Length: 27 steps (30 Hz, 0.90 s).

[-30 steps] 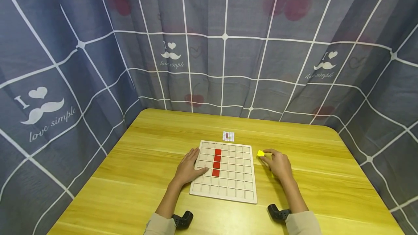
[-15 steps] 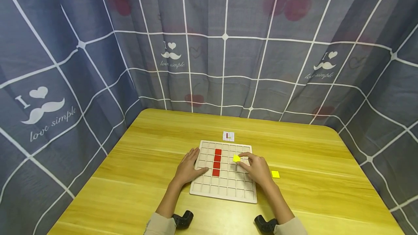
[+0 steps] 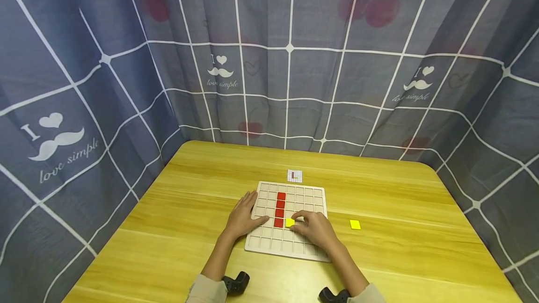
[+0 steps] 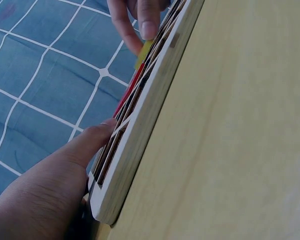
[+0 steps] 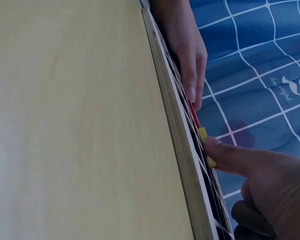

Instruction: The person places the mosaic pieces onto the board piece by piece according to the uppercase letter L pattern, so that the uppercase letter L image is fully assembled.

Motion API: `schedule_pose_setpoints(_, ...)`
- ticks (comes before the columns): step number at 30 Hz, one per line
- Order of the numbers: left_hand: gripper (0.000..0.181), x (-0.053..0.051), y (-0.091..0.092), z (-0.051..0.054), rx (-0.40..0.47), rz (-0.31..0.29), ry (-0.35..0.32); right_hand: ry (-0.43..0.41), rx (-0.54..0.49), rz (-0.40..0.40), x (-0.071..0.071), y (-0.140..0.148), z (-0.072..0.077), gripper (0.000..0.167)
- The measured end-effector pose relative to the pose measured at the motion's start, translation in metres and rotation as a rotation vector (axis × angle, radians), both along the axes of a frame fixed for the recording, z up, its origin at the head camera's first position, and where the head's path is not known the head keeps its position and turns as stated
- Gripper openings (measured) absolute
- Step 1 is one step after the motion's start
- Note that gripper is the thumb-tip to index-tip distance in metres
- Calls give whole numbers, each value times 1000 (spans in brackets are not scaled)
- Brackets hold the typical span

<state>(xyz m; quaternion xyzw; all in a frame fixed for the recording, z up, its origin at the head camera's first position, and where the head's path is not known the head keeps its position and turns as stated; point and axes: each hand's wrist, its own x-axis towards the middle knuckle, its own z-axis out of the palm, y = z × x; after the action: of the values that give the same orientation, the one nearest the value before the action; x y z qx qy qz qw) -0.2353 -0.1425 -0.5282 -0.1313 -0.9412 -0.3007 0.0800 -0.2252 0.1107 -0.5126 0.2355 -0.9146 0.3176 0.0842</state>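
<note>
A pale wooden grid board (image 3: pixel 278 242) lies on the table, with a column of several red square tiles (image 3: pixel 280 204) set in its cells. My left hand (image 3: pixel 242 219) rests along the board's left edge, its thumb laid over the rim. Between thumb and fingers my right hand (image 3: pixel 316 228) pinches a yellow square tile (image 3: pixel 289 222) just right of the lowest red tile. In the right wrist view the yellow tile (image 5: pixel 205 142) sits at the board's surface under the thumb; whether it is fully seated in a cell I cannot tell.
Another yellow tile (image 3: pixel 355 224) lies on the wooden table (image 3: pixel 396 247) right of the board. Behind the board is a small printed grid card (image 3: pixel 294 176). A dark checked curtain (image 3: pixel 269 74) surrounds the table's back and sides.
My right hand has carried the yellow tile from the table at the right, leftward over the board, down beside the lowest red tile. The left hand has stayed in place.
</note>
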Motion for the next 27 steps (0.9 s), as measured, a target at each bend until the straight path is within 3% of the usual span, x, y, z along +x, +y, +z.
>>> schedule_pose_setpoints(19, 89, 1, 0, 3, 9, 1, -18, 43, 47, 1, 2, -1, -5, 27)
schedule_pose_setpoints(27, 89, 0, 1, 1, 3, -6, -8, -36, -54, 24, 3, 16, -3, 26)
